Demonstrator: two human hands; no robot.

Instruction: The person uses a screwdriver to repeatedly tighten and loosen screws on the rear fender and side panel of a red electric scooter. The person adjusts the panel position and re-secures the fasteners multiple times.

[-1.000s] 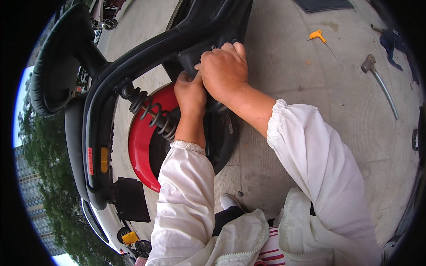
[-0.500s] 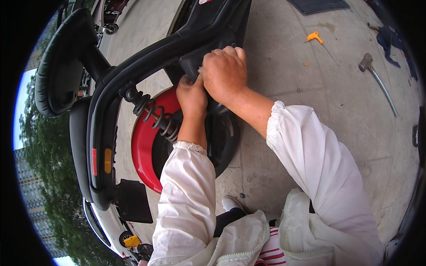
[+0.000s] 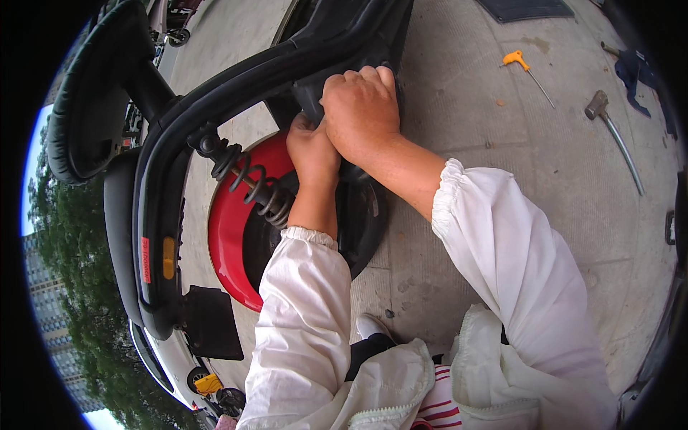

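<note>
An electric scooter with a black frame (image 3: pixel 236 89) stretches across the left and top of the view. Its red fender (image 3: pixel 228 236) curves over the rear wheel (image 3: pixel 367 222), and a coil-spring shock absorber (image 3: pixel 251 180) slants beside it. My left hand (image 3: pixel 313 152) reaches in between the wheel and the frame, thumb up and fingers curled around a part I cannot make out. Against it, my right hand (image 3: pixel 362 107) is closed in a fist, knuckles up, close to the frame. Whatever it grips is hidden under the fingers.
On the concrete floor to the right lie an orange-handled hex key (image 3: pixel 527 72) and a hammer (image 3: pixel 613 136). A dark mat (image 3: pixel 527 8) lies at the top, dark cloth (image 3: pixel 634 82) at the far right. A white car (image 3: pixel 161 365) stands at lower left.
Both hands stay at the same spot by the frame, the right one turned slightly. The scooter appears a little further left and the tools further right, as my view has shifted.
</note>
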